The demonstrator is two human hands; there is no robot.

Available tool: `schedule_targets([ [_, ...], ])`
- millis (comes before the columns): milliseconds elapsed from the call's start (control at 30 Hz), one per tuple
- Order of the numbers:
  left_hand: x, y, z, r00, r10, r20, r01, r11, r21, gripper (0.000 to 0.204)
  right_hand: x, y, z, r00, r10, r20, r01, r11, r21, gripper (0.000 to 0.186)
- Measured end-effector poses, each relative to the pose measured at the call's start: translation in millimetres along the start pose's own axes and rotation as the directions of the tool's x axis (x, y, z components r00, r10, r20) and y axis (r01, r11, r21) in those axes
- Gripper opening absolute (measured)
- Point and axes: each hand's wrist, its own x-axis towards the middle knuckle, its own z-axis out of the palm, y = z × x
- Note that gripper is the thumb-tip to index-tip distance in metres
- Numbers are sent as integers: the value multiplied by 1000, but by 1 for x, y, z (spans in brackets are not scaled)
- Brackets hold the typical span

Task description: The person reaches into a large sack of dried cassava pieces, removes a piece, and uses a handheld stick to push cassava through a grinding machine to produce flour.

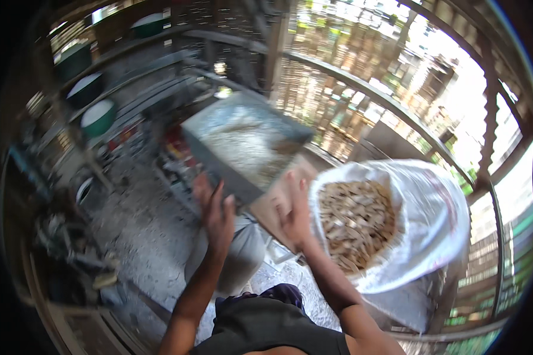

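A square metal hopper (219,171) stands in front of me, with pale, powdery material (246,142) inside its slanted walls. My left hand (216,216) is near the hopper's lower near side, fingers apart and nothing visible in it. My right hand (293,213) is open too, fingers spread beside the hopper's near right corner, over a brown board (269,207). Motion blurs both hands, so I cannot tell whether either touches the metal. To the right, a large white sack (429,225) gapes open, full of pale dried chips (355,222).
Below my left hand stands a greyish filled bag (237,254). Green basins (98,118) with white contents sit on shelves at the left. A wooden rail (361,86) and slatted wall run behind the hopper. Pale dust covers the floor (130,219).
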Motion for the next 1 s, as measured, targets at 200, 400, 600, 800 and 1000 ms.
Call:
schedule_targets([
  [200, -129, 73, 15, 970, -14, 245, 112, 914, -390, 35, -93, -7, -92, 936, 75, -344, -254, 820, -513, 67],
  [400, -132, 181, 71, 827, 342, 446, -14, 806, -592, 43, -153, 28, -193, 571, 520, -635, -705, 707, -55, 60],
  [600, -121, 278, 146, 680, 166, 715, 269, 850, -453, 28, -132, 46, -202, 528, 675, -515, -283, 712, 642, 29],
  [800, -149, 296, 177, 891, 186, 415, 38, 879, -476, 21, -137, 56, -226, 457, 847, -272, -163, 381, 910, 34],
  [1000, -151, 291, 183, 942, 168, 291, -33, 908, -418, 15, -173, 66, -212, 670, 524, -526, -276, 833, 479, 25],
])
